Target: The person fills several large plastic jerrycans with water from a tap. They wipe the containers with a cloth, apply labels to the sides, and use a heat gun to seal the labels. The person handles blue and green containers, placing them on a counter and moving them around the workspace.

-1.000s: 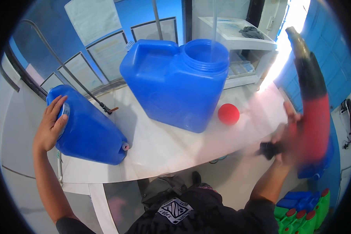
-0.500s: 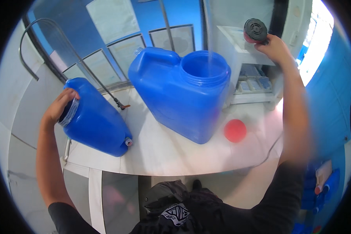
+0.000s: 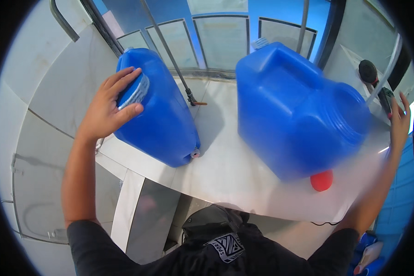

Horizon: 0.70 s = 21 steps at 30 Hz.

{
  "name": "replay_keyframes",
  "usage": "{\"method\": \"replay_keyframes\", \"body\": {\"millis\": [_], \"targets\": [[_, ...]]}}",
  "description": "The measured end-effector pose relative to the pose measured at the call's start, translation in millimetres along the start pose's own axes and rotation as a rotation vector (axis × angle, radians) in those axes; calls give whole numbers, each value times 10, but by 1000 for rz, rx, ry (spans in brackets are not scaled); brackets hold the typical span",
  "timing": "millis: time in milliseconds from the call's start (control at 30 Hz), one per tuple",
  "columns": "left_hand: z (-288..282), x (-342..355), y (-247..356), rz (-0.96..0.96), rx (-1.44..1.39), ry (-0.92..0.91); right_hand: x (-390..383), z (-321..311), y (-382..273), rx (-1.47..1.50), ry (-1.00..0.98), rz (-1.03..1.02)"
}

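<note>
On the white desk, a capped blue jug at left, an uncapped blue jug at right. Best to steady the capped one from above, and rest the heat gun securely, nozzle clear of plastic. Left hand: fingers spread wide, touching the banded cap. Right hand: fingers partly extended beside the heat gun's handle; impossible to tell whether gripping.

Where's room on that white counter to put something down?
Bare white counter lies between the left jug and the right jug, from the orange-handled tap to the front edge. There's more in front of the round red thing. It's crowded back right, around the right hand and black tool.
</note>
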<state>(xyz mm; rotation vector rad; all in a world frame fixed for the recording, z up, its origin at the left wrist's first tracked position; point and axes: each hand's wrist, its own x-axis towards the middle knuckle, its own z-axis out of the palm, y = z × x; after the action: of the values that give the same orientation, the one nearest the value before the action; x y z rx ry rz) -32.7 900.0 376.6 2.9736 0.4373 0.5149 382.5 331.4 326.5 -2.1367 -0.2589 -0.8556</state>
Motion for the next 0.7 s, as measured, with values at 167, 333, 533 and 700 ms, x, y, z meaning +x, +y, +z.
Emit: {"method": "replay_keyframes", "body": {"millis": [167,333,533,700], "targets": [[-72,192,-454,366,-90,-93,-1387,-347,-274,304,261,-3],[-174,648,-952,228,-525,-219,-2569,-489,-619,-7,96,-91],[420,1431,-2800,206,-335,69,-3122,-872,-880,187,-26,-74],[902,1378,-1874,-118,-943,70,-3760,-1590,-606,25,-54,60]]}}
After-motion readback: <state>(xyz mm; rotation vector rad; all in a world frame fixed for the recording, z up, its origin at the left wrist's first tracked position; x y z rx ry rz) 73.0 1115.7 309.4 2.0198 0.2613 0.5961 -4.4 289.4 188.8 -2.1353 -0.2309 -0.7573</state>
